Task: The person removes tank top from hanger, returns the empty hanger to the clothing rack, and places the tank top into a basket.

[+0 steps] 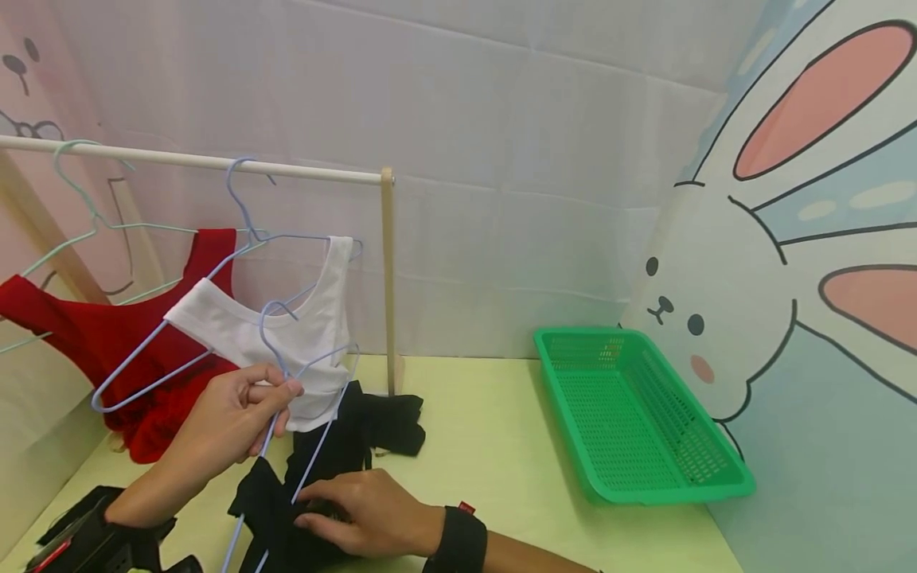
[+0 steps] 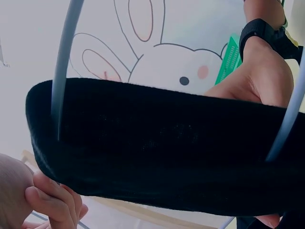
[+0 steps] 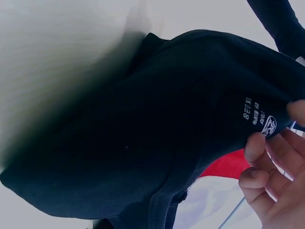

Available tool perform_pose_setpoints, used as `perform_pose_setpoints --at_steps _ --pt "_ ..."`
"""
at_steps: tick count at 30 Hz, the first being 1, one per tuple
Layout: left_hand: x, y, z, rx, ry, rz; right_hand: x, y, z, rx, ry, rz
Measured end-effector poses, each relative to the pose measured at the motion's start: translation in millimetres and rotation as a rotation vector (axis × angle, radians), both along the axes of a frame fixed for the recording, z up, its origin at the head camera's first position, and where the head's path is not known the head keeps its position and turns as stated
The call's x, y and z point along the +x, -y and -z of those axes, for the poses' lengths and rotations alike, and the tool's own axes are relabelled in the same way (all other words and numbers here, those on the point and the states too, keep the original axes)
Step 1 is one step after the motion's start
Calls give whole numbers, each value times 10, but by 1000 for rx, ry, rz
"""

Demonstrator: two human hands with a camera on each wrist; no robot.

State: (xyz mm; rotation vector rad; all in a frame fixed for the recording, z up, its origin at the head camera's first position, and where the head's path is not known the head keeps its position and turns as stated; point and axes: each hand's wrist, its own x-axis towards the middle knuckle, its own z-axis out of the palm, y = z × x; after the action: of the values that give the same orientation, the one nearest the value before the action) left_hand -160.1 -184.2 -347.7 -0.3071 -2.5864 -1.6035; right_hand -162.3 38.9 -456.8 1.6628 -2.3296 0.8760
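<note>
Pale yellow tabletop (image 1: 487, 430), white cloth backdrop (image 1: 458, 103) behind it, rabbit mural (image 1: 716, 302) on the right-hand wall. Clothes rack (image 1: 390, 278) at left: white rail, wooden uprights. On the rail, a mint-green hanger (image 1: 95, 215) with a red sleeveless garment (image 1: 154, 326); near it a periwinkle hanger (image 1: 243, 208) carrying a white sleeveless top (image 1: 333, 298), which overlaps part of the red.

Below and in front, a second hanger of the same periwinkle, the held hanger (image 1: 270, 344), is off the rail. Left hand (image 1: 239, 406): thumb and fingers curled, pinching it just below the hook. Black garment (image 1: 351, 430) sits low at the table's near left, around the lower part of that hanger; part of it spreads toward the foot of the rack. Left-wrist view: both hanger arms run into the dark cloth.

Right hand (image 1: 376, 509): thumb and fingers drawn close, gripping the black cloth beside one hanger arm. White print (image 3: 259, 117) on the fabric just beside those fingertips. Black wristband (image 1: 458, 541) on that wrist. Green perforated plastic basket (image 1: 573, 430) well apart, against the mural wall.
</note>
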Motion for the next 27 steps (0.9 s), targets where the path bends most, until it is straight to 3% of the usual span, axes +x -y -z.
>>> perform_pose_setpoints --at_steps 11,15,19,27 --pt "-28 -24 21 -17 15 -29 65 49 4 29 -22 91" --pt "-38 -33 27 -19 25 -36 81 69 -31 -11 -29 125" --pt "-44 -39 41 -15 11 -39 67 95 -87 -72 -50 122" --pt "-57 -61 53 -2 -31 -50 62 95 -109 -86 -147 113"
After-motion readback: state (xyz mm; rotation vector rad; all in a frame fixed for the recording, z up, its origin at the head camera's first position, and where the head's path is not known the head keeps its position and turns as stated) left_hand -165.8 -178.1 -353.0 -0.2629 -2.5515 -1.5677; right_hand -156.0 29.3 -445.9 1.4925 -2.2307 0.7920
